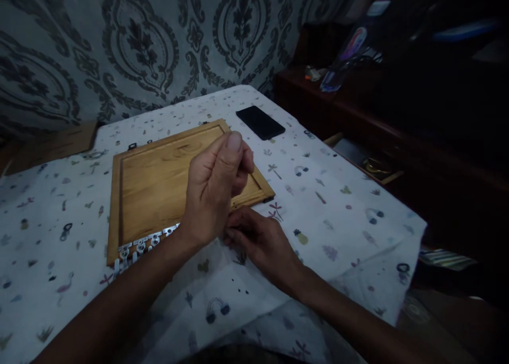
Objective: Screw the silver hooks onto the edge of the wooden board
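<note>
A framed wooden panel point(155, 178) lies on the cloth-covered table, its front edge partly hidden by my hands and left forearm. Several shiny metal fittings with round holes point(140, 245) sit along that front edge, beside my left forearm. My left hand point(217, 186) is closed in a fist above the panel's front right part, thumb uppermost; anything inside the fist is hidden. Lower and to the right, my right hand point(264, 242) has its fingers bent together at the panel's front edge, just under the left hand. What its fingertips grip cannot be made out.
A black phone point(261, 122) lies behind the panel to the right. The white printed cloth point(338, 231) covers the table. Small dark specks point(239, 290) show near me. Dark furniture with an open drawer point(366, 160) and a plastic bottle point(350, 51) stands right. Cardboard point(51, 147) is left.
</note>
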The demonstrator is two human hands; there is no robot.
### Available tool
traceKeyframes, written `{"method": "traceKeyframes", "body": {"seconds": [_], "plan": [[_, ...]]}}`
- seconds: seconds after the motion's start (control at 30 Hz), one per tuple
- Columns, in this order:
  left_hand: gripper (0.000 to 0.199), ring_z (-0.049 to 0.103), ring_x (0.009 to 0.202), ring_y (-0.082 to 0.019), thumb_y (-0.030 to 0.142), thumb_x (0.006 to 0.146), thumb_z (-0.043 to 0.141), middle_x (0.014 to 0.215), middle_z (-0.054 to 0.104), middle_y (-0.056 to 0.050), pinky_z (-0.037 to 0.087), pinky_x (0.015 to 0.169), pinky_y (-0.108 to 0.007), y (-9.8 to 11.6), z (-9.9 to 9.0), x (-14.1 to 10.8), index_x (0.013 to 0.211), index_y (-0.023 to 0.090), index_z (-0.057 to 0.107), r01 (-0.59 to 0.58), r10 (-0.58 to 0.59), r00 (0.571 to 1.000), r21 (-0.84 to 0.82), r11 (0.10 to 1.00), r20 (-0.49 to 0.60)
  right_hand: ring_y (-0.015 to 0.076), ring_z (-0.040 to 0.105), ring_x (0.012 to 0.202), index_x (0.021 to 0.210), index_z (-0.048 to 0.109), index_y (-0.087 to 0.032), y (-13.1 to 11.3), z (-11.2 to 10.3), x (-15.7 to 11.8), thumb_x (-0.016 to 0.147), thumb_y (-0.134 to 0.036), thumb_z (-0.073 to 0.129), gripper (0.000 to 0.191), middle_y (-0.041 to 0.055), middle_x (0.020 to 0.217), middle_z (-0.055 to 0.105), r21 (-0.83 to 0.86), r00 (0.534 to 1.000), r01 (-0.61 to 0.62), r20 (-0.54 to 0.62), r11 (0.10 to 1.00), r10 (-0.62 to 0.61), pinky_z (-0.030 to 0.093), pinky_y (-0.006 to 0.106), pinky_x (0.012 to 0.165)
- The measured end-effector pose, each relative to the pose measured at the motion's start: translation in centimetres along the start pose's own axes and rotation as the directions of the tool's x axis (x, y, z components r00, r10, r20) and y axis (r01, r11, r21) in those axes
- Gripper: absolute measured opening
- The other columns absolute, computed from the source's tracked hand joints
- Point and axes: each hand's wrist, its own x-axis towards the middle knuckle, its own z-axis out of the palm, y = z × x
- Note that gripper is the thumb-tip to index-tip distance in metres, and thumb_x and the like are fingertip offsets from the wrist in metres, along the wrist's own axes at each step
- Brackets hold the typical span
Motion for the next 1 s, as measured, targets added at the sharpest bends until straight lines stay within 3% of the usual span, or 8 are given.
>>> {"method": "traceKeyframes", "body": {"seconds": [0.1, 0.23, 0.4, 0.57, 0.7, 1.0], "plan": [[0.034, 0.030, 0.049, -0.007, 0.042, 0.094, 0.049, 0.062, 0.039, 0.002, 0.027, 0.043, -0.021, 0.0, -0.6, 0.0, 0.070, 0.018, 0.052, -0.012, 0.011, 0.999, 0.029, 0.999, 0.031, 0.0136, 0.063, 0.064, 0.081, 0.056, -0.020, 0.0, 0.1, 0.1, 0.085, -0.015, 0.054, 0.007, 0.0008, 0.071, 0.066, 0.004, 1.000, 0.011, -0.004, 1.000, -0.011, 0.052, 0.025, 0.061], [0.018, 0.039, 0.059, -0.010, 0.030, 0.091, 0.052, 0.069, 0.045, 0.001, 0.040, 0.057, -0.024, 0.9, -1.8, -0.3, 0.080, 0.019, 0.061, -0.040, 0.035, 0.993, 0.042, 0.998, 0.111, 0.0133, 0.063, 0.064, 0.081, 0.056, -0.021, 0.3, 0.2, 0.1, 0.083, -0.015, 0.055, 0.006, -0.0004, 0.070, 0.065, 0.041, 1.000, 0.010, -0.013, 0.999, -0.010, 0.052, 0.025, 0.061], [0.015, 0.052, 0.068, -0.013, 0.028, 0.093, 0.052, 0.071, 0.054, 0.000, 0.047, 0.072, -0.027, 2.2, -2.3, -1.1, 0.090, 0.020, 0.064, -0.094, 0.089, 0.995, 0.138, 0.986, 0.048, 0.0120, 0.061, 0.063, 0.081, 0.055, -0.020, 0.5, 0.3, 0.1, 0.083, -0.016, 0.056, 0.005, -0.0012, 0.069, 0.063, 0.071, 1.000, 0.017, -0.021, 0.997, -0.016, 0.052, 0.025, 0.061], [0.015, 0.054, 0.066, -0.013, 0.028, 0.095, 0.051, 0.069, 0.055, 0.000, 0.045, 0.067, -0.028, 2.0, -1.9, -2.2, 0.092, 0.021, 0.064, -0.155, 0.160, 0.987, 0.255, 0.954, 0.001, 0.0113, 0.060, 0.064, 0.082, 0.055, -0.020, 0.5, 0.3, 0.0, 0.085, -0.018, 0.056, 0.004, -0.0007, 0.070, 0.063, 0.072, 1.000, 0.002, -0.015, 0.997, -0.001, 0.051, 0.025, 0.061], [0.015, 0.046, 0.063, -0.013, 0.029, 0.095, 0.051, 0.068, 0.049, 0.000, 0.043, 0.065, -0.030, 1.7, -1.9, -2.3, 0.090, 0.022, 0.063, -0.188, 0.207, 0.976, 0.224, 0.956, -0.064, 0.0112, 0.060, 0.064, 0.083, 0.055, -0.020, 0.7, 0.4, 0.0, 0.084, -0.016, 0.055, 0.004, -0.0008, 0.070, 0.063, 0.086, 1.000, -0.005, -0.011, 0.996, 0.006, 0.049, 0.025, 0.061], [0.015, 0.042, 0.060, -0.012, 0.029, 0.096, 0.049, 0.068, 0.045, 0.001, 0.037, 0.057, -0.030, 1.0, -1.9, -2.2, 0.093, 0.021, 0.061, -0.210, 0.227, 0.973, 0.254, 0.944, -0.039, 0.0120, 0.060, 0.063, 0.082, 0.054, -0.020, 0.2, 0.2, 0.0, 0.083, -0.017, 0.054, 0.003, -0.0006, 0.070, 0.063, 0.066, 1.000, -0.002, -0.008, 0.998, 0.003, 0.049, 0.025, 0.060]]}}
